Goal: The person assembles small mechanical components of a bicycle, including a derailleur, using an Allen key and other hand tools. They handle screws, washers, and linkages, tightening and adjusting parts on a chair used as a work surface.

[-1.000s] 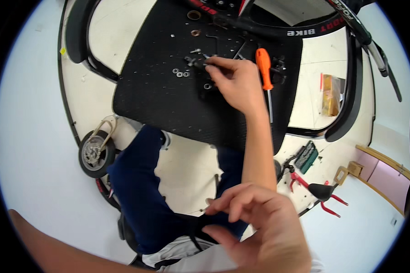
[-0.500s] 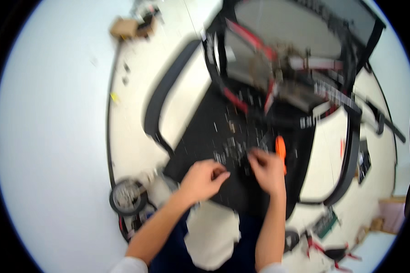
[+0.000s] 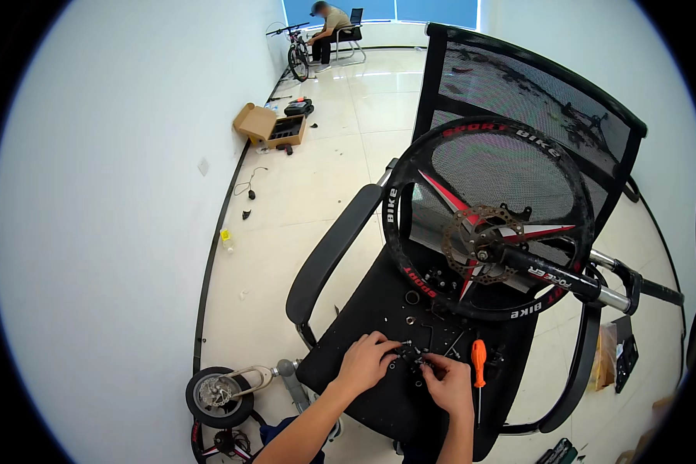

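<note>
Between the fingertips of our two bare hands we have a small cluster of dark and silver metal parts (image 3: 411, 355), lying on the black cushioned chair seat (image 3: 402, 414). Our left hand (image 3: 366, 363) reaches in from the left, thumb and forefinger drawn close at the cluster's near edge; our right hand (image 3: 450, 383) bends its thumb and forefinger toward the opposite edge. We cannot tell whether either one pinches a part. A small silver metal ring (image 3: 419, 383) sits near our right thumb. Just right of that hand lies a screwdriver with an orange handle (image 3: 479, 359). Beyond the parts rests a black wheel with red-and-white spokes (image 3: 472, 220).
</note>
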{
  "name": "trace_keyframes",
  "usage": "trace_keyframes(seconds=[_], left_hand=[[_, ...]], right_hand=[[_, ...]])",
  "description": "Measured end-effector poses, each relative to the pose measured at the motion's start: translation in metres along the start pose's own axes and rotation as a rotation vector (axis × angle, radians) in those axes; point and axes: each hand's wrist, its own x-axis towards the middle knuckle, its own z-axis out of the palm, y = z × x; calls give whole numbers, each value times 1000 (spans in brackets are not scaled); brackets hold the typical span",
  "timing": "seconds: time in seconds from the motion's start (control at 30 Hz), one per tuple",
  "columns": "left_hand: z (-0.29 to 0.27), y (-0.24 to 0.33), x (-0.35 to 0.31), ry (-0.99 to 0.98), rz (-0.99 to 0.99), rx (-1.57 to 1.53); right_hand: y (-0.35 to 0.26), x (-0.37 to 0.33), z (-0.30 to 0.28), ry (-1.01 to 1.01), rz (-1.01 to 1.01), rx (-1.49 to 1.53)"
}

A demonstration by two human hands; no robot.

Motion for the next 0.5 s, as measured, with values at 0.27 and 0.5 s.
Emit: trace_keyframes(seconds=[0.27,0.5], left_hand=[[-11,10,13,-60,-71,-318],[-15,18,7,-75,-37,-469]], right_hand=[[17,2,-2,18,-8,128],[10,-2,2,-41,37,216]])
